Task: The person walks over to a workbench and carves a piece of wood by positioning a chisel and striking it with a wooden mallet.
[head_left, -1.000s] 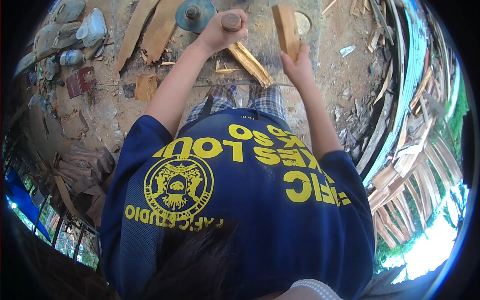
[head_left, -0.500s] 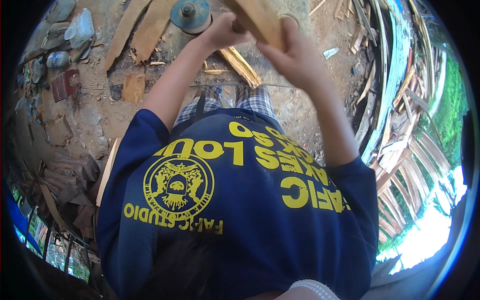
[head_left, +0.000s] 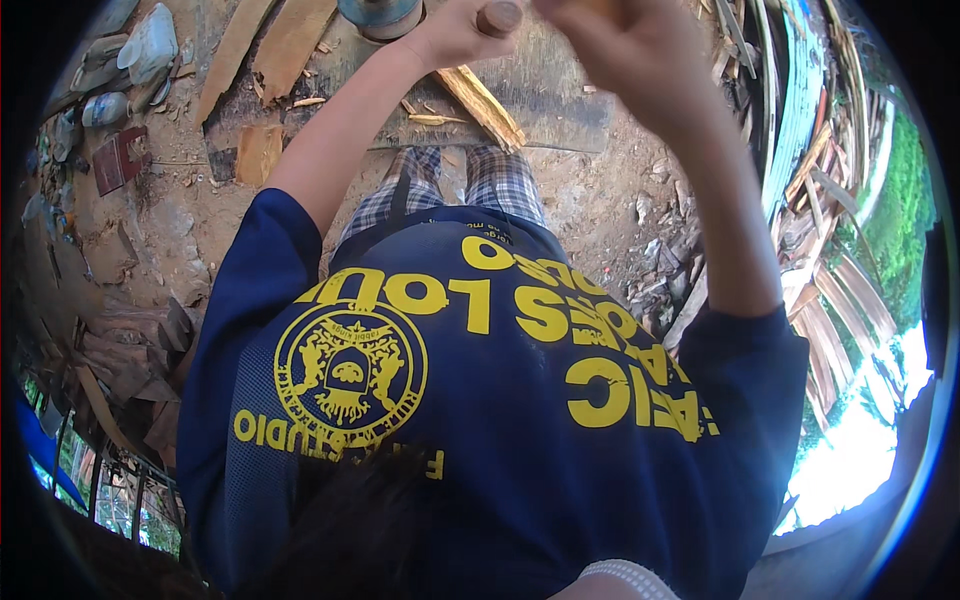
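Observation:
My left hand (head_left: 455,38) is closed around an upright round wooden handle (head_left: 499,17), seen end-on; the rest of that tool is hidden. Below it, a split strip of yellow wood (head_left: 482,108) lies slanting on a worn board (head_left: 565,125). My right hand (head_left: 625,55) is raised at the top edge, blurred, gripping a wooden block (head_left: 612,8) that is mostly cut off. A blue round metal object (head_left: 380,15) with a raised middle sits left of my left hand.
Bark-like slabs (head_left: 240,50) and a wood offcut (head_left: 258,150) lie left. Plastic containers (head_left: 148,45) and a dark red flat object (head_left: 120,160) are farther left on the dirt ground. Piled strips and slats (head_left: 795,120) line the right side. My plaid-covered legs are below the board.
My right hand with the block has swept up and toward the top edge, now blurred. My left hand shifted slightly right and up, still on the handle. The view has shifted a little.

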Demonstrator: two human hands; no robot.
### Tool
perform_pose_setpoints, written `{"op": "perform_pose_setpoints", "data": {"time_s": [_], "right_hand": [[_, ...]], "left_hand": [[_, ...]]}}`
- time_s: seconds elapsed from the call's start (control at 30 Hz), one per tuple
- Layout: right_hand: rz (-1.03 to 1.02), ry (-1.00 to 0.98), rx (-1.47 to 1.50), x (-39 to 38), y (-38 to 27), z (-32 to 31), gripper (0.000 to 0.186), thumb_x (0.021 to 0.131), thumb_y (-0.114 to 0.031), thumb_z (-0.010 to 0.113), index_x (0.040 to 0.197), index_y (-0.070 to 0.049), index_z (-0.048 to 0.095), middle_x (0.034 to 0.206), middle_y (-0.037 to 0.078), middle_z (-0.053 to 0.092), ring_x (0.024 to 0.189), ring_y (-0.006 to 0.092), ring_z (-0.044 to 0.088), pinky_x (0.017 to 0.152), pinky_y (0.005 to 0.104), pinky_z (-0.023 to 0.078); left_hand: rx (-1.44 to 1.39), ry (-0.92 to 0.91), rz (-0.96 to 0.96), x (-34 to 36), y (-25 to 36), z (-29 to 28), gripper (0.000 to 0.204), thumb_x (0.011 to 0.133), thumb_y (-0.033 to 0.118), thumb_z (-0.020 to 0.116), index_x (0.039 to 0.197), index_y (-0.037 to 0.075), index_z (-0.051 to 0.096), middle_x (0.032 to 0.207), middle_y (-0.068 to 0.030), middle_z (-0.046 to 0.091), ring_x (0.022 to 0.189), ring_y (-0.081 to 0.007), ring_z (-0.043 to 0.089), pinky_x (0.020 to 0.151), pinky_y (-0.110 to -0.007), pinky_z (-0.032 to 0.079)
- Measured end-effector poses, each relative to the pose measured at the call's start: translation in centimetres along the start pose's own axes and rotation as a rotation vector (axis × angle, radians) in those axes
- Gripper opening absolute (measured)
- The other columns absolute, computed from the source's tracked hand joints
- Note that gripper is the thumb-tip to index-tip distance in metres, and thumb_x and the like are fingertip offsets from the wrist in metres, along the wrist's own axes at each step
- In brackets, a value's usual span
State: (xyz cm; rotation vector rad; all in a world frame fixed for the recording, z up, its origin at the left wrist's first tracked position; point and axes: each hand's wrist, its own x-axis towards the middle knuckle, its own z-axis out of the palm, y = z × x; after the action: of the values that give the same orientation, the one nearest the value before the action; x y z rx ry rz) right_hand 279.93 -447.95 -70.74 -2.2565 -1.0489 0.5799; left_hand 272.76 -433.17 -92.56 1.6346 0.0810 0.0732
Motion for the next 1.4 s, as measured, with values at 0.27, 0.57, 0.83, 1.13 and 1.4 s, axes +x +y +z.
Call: {"op": "perform_pose_setpoints", "data": {"time_s": [0.27,0.57,0.83,1.13,1.4], "right_hand": [[-0.009,-0.003,0.013,-0.8,5.4,6.5,0.052,0.086,-0.032,0.068,0.117,0.005,0.05,0.097,0.03,0.061,0.09,0.0445,0.063,0.082,0.0451,0.049],[-0.447,0.426,0.93,-0.1,-1.5,2.6,0.03,0.093,-0.023,0.062,0.11,0.0,0.052,0.088,0.007,0.061,0.078,0.0091,0.057,0.066,0.0235,0.046],[0.249,-0.139,0.175,0.9,-0.7,1.9,0.039,0.09,-0.032,0.065,0.104,0.003,0.053,0.075,0.01,0.059,0.063,0.0146,0.06,0.051,0.0292,0.047],[0.397,0.107,0.559,-4.6,8.1,3.7,0.058,0.083,-0.048,0.07,0.105,0.003,0.052,0.075,0.009,0.061,0.056,0.0161,0.063,0.038,0.0269,0.048],[0.739,0.12,0.31,-13.1,16.6,13.4,0.057,0.081,-0.044,0.073,0.102,0.006,0.055,0.086,0.022,0.065,0.066,0.0298,0.068,0.052,0.0391,0.054]], "left_hand": [[0.057,0.063,0.382,1.1,0.2,0.8,0.023,0.074,0.005,0.07,0.097,0.007,0.066,0.085,-0.0027,0.063,0.082,-0.0156,0.061,0.075,-0.03,0.049],[0.028,-0.063,0.153,-0.6,-2.2,-1.4,0.016,0.074,0.004,0.07,0.087,0.008,0.062,0.08,0.0016,0.058,0.078,-0.0115,0.055,0.074,-0.03,0.047],[0.033,-0.028,0.18,0.7,-4.7,-1.7,0.016,0.076,-0.002,0.066,0.089,0.007,0.061,0.077,0.0007,0.059,0.074,-0.0115,0.057,0.068,-0.026,0.048],[-0.082,0.551,0.148,-5.0,-4.7,-0.8,0.008,0.089,0.004,0.061,0.083,0.003,0.056,0.087,-0.0072,0.066,0.075,-0.0155,0.065,0.065,-0.029,0.053],[0.106,0.455,0.501,-10.2,-3.5,7.6,0.013,0.082,0.0,0.067,0.089,0.008,0.06,0.083,-0.006,0.067,0.081,-0.018,0.067,0.075,-0.03,0.055]]}}
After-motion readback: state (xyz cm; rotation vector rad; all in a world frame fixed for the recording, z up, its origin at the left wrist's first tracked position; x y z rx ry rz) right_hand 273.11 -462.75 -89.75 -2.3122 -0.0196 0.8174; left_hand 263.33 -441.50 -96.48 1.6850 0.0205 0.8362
